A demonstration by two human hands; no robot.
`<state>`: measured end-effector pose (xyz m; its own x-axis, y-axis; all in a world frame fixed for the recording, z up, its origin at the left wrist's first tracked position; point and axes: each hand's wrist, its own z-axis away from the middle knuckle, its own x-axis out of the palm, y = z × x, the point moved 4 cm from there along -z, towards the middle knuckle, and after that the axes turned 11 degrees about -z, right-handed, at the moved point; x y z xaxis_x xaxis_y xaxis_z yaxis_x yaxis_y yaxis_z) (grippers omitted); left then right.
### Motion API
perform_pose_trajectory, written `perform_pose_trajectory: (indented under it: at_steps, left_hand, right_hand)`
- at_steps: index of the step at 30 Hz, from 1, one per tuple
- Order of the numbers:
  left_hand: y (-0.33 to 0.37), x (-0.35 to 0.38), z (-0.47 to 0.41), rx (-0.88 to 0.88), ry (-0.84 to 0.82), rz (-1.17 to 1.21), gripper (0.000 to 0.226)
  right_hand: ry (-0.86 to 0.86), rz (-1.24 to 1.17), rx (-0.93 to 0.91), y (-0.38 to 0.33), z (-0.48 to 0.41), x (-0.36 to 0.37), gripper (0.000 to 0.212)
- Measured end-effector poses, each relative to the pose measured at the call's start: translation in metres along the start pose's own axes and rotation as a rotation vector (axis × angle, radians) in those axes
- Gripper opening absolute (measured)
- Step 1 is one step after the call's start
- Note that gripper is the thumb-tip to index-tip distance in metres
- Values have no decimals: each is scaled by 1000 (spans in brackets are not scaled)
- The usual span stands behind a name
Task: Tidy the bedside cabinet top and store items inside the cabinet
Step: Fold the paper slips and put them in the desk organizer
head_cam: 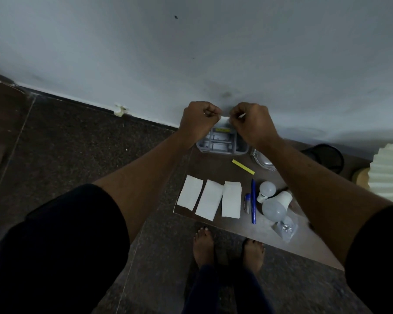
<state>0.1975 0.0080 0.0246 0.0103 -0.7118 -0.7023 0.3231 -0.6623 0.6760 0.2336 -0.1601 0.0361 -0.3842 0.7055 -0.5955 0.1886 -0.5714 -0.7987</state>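
1. Your left hand (198,120) and right hand (251,123) are curled almost into fists. Their fingertips pinch a small white scrap (224,119) between them, and your fingers hide most of it.
2. Your hands are raised over the far end of the cabinet top (213,164) and cover the rear of the grey organiser box (222,143). Its dividers show, with something yellow in a far compartment; the rest is too dim to tell.
3. Your right forearm cuts off a glass dish (262,160) beside the box, and its contents are unclear.
4. Nearer you lie three white paper pieces (209,199) side by side, a yellow strip (243,166), two blue pens (253,201) and two bulbs (275,206).
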Motion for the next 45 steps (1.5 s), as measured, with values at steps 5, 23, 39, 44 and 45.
perform_pose_trajectory:
  at_steps: [5, 23, 39, 44, 45]
  left_hand:
    - [-2, -6, 4, -23, 28, 31, 14]
    - [-108, -10, 124, -364, -16, 152, 12]
    - [-157, 31, 156, -636, -283, 183, 23]
    - [-156, 27, 154, -660, -295, 155, 19]
    - [-156, 26, 154, -652, -301, 148, 19]
  right_hand:
    - [42, -10, 20, -3, 7, -6, 13]
    - [-123, -68, 95, -20, 112, 77, 8]
    - [-279, 320, 102, -4, 128, 157, 24]
    - [-306, 304, 89, -4, 119, 167, 25]
    - [-315, 303, 93, -5, 118, 169, 25]
